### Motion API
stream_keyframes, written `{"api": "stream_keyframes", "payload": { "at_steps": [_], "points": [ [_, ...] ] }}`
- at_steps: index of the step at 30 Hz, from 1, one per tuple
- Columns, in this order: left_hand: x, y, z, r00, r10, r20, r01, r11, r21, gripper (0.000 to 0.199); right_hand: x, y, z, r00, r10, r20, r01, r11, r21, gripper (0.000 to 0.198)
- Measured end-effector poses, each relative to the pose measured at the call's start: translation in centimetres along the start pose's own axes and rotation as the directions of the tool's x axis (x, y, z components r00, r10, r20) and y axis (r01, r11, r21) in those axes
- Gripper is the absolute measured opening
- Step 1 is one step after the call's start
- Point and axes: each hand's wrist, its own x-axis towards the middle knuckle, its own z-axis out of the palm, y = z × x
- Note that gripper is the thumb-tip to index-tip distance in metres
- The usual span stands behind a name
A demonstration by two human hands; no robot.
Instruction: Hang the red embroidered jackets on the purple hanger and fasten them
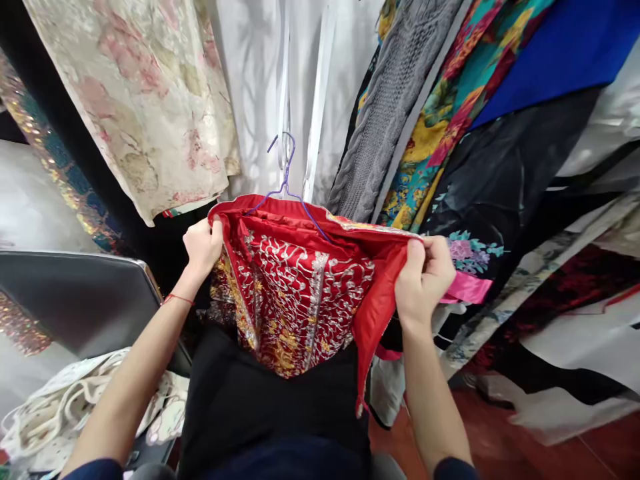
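Note:
A red garment with silver and gold embroidery (290,293) is spread between my two hands in front of my body. My left hand (203,247) is closed on one end of its upper edge. At the other end, my right hand (425,273) pinches the same edge between thumb and fingers, and a plain red flap hangs below it. A purple wire hanger (287,180) rises out of the garment's top, its hook near a white strip, and its lower part goes down inside the red cloth. Whether the hook rests on anything I cannot tell.
Cream floral cloth (160,100) hangs at upper left. A grey cable knit (395,113), a bright floral piece (440,153) and black cloth (500,167) hang at right. A dark chair back (75,300) stands left, above piled pale cloth (65,407). Reddish floor (500,440) shows lower right.

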Motion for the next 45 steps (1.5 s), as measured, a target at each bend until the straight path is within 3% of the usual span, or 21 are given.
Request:
{"api": "stream_keyframes", "payload": {
  "at_steps": [3, 5, 7, 9, 10, 12, 14, 16, 18, 20, 22, 24, 26, 28, 30, 32, 34, 37, 41, 45],
  "points": [
    [-1.2, 0.1, -1.6, 0.998, 0.054, -0.031, -0.055, 0.997, -0.055, 0.041, -2.1, -3.5, -0.9, 0.994, -0.103, -0.035, 0.099, 0.990, -0.097, 0.021],
    [-2.6, 0.3, -2.0, 0.994, 0.111, -0.017, -0.112, 0.990, -0.082, 0.041, -5.4, -5.0, -0.3, 0.973, -0.229, 0.037, 0.232, 0.955, -0.184, 0.021],
    [-4.1, 0.9, -1.8, 0.982, 0.187, 0.033, -0.182, 0.978, -0.105, 0.041, -9.6, -5.6, 2.0, 0.904, -0.358, 0.234, 0.410, 0.881, -0.236, 0.023],
    [-5.3, 1.8, -1.3, 0.965, 0.247, 0.091, -0.235, 0.964, -0.126, 0.038, -13.8, -5.3, 5.7, 0.791, -0.413, 0.451, 0.546, 0.809, -0.218, 0.024],
    [-5.8, 2.4, -0.9, 0.959, 0.258, 0.114, -0.243, 0.961, -0.129, 0.037, -15.5, -4.8, 7.8, 0.747, -0.373, 0.551, 0.560, 0.799, -0.219, 0.023],
    [-6.3, 3.4, -0.2, 0.960, 0.234, 0.155, -0.221, 0.971, -0.097, 0.034, -17.5, -3.7, 11.7, 0.665, -0.118, 0.737, 0.475, 0.829, -0.296, 0.018],
    [-6.7, 4.0, 0.3, 0.958, 0.187, 0.219, -0.188, 0.982, -0.016, 0.033, -17.5, -2.6, 14.3, 0.604, 0.001, 0.797, 0.418, 0.851, -0.317, 0.013],
    [-7.2, 4.1, 0.8, 0.938, 0.157, 0.309, -0.178, 0.983, 0.040, 0.033, -16.2, -1.8, 14.8, 0.580, 0.005, 0.815, 0.405, 0.866, -0.293, 0.012],
    [-8.0, 3.8, 1.3, 0.898, 0.149, 0.415, -0.162, 0.987, -0.003, 0.033, -14.2, -1.1, 13.4, 0.570, -0.085, 0.817, 0.409, 0.892, -0.192, 0.014],
    [-9.3, 3.4, 2.3, 0.834, 0.172, 0.524, -0.103, 0.982, -0.159, 0.029, -11.9, -0.2, 10.6, 0.606, -0.216, 0.766, 0.387, 0.921, -0.046, 0.020],
    [-10.7, 3.2, 3.7, 0.770, 0.216, 0.600, 0.011, 0.936, -0.352, 0.031, -9.6, 1.1, 7.6, 0.738, -0.260, 0.622, 0.330, 0.944, 0.003, 0.025],
    [-12.1, 3.3, 5.3, 0.748, 0.209, 0.630, 0.172, 0.856, -0.488, 0.046, -7.6, 2.9, 5.1, 0.878, -0.185, 0.441, 0.241, 0.968, -0.074, 0.023],
    [-13.3, 3.7, 6.7, 0.731, 0.125, 0.671, 0.348, 0.777, -0.524, 0.059, -6.3, 4.8, 3.6, 0.942, -0.063, 0.331, 0.124, 0.978, -0.169, 0.025],
    [-14.2, 3.8, 7.7, 0.695, 0.066, 0.716, 0.464, 0.719, -0.517, 0.061, -6.0, 6.6, 2.7, 0.934, 0.086, 0.346, -0.011, 0.977, -0.213, 0.038],
    [-14.8, 3.3, 8.0, 0.680, 0.094, 0.728, 0.472, 0.704, -0.531, 0.047, -6.5, 8.1, 2.2, 0.849, 0.218, 0.480, -0.152, 0.973, -0.173, 0.043],
    [-15.2, 2.5, 7.8, 0.698, 0.147, 0.701, 0.422, 0.706, -0.569, 0.039, -7.2, 9.1, 1.7, 0.744, 0.264, 0.614, -0.280, 0.957, -0.072, 0.041],
    [-15.1, 1.6, 7.1, 0.722, 0.164, 0.672, 0.386, 0.711, -0.588, 0.044, -7.8, 9.6, 1.2, 0.704, 0.246, 0.666, -0.357, 0.934, 0.033, 0.039],
    [-13.8, 1.6, 5.6, 0.781, 0.158, 0.605, 0.340, 0.705, -0.622, 0.040, -7.5, 9.4, 0.4, 0.764, 0.245, 0.597, -0.371, 0.924, 0.095, 0.035],
    [-11.0, 4.3, 3.1, 0.882, 0.154, 0.446, 0.217, 0.707, -0.673, 0.031, -5.8, 7.4, -0.3, 0.894, 0.256, 0.368, -0.322, 0.938, 0.127, 0.029],
    [-9.6, 6.7, 1.7, 0.926, 0.125, 0.356, 0.167, 0.711, -0.683, 0.029, -5.2, 4.5, -1.0, 0.953, 0.234, 0.193, -0.261, 0.957, 0.127, 0.026]
  ]
}}
